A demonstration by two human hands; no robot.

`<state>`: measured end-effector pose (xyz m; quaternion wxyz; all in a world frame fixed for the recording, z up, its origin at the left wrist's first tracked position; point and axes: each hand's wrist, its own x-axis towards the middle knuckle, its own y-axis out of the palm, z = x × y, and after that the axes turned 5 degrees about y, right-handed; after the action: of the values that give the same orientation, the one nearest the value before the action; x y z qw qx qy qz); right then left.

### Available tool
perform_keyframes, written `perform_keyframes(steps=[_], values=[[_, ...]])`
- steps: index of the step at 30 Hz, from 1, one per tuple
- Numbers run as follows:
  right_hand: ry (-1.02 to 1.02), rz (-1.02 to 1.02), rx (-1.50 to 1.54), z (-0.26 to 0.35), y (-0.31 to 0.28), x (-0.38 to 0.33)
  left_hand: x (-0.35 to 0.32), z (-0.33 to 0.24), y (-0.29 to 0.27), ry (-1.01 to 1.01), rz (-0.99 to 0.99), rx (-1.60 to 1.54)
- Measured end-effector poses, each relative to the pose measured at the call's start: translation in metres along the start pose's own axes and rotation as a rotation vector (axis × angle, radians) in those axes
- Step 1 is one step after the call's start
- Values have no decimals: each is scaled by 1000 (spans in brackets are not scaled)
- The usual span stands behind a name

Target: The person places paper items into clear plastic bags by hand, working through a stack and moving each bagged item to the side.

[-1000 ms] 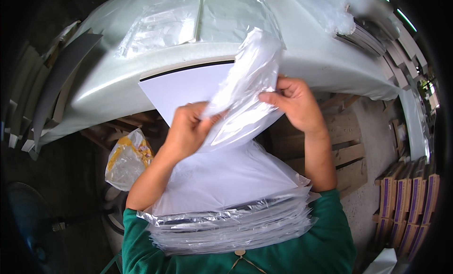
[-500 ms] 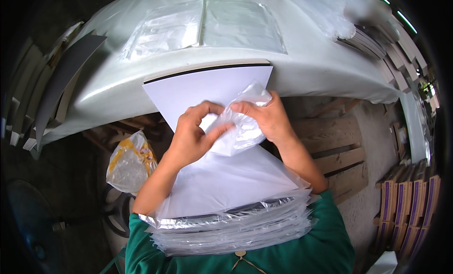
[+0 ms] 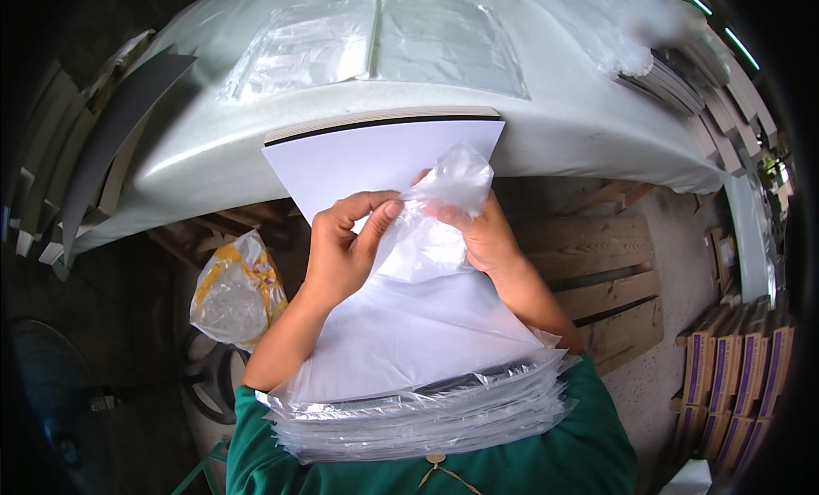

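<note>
Both hands work on a crumpled clear plastic bag (image 3: 459, 173) above a white board (image 3: 341, 158) that leans on the table edge. My left hand (image 3: 345, 243) pinches the bag's edge between thumb and forefinger. Gathered plastic lies in and over my right hand (image 3: 486, 235), whose fingers are partly covered by the film. Beneath my wrists, a clear plastic sleeve (image 3: 409, 341) spreads over a white sheet. It tops a thick stack of plastic-wrapped sheets (image 3: 418, 427) resting against my body.
Flat clear bags (image 3: 452, 43) lie on the pale covered table (image 3: 213, 145). Dark and grey boards (image 3: 119, 145) stand at the left, more boards (image 3: 674, 81) at the far right. A plastic sack (image 3: 235, 295) hangs low left. Cartons (image 3: 738, 358) and a wooden pallet (image 3: 597, 248) are at the right.
My left thumb and forefinger have closed together on the plastic. The bag's loose top now drapes over my right hand's fingers.
</note>
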<state>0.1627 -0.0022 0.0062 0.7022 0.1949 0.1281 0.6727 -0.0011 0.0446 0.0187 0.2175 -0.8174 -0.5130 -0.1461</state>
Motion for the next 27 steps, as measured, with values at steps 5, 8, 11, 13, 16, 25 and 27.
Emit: perform_keyframes(steps=[5, 8, 11, 13, 16, 25, 27], values=[[30, 9, 9, 8, 19, -4, -2, 7, -5, 14, -46, -16], [80, -74, -83, 0, 4, -2, 1, 0, -1, 86, -25, -13], [14, -41, 21, -2, 3, -1, 5, -11, 3, 204, 8, 132], [45, 7, 1, -1, 3, -3, 1, 1, 0, 118, 35, 69], [79, 26, 18, 9, 10, -5, -2, 0, 0, -56, 2, -57], [82, -76, -9, 10, 13, -8, -3, -7, 0, -59, -4, -160], [96, -97, 4, 11, 17, -8, -1, -3, 5, 26, -94, -117]])
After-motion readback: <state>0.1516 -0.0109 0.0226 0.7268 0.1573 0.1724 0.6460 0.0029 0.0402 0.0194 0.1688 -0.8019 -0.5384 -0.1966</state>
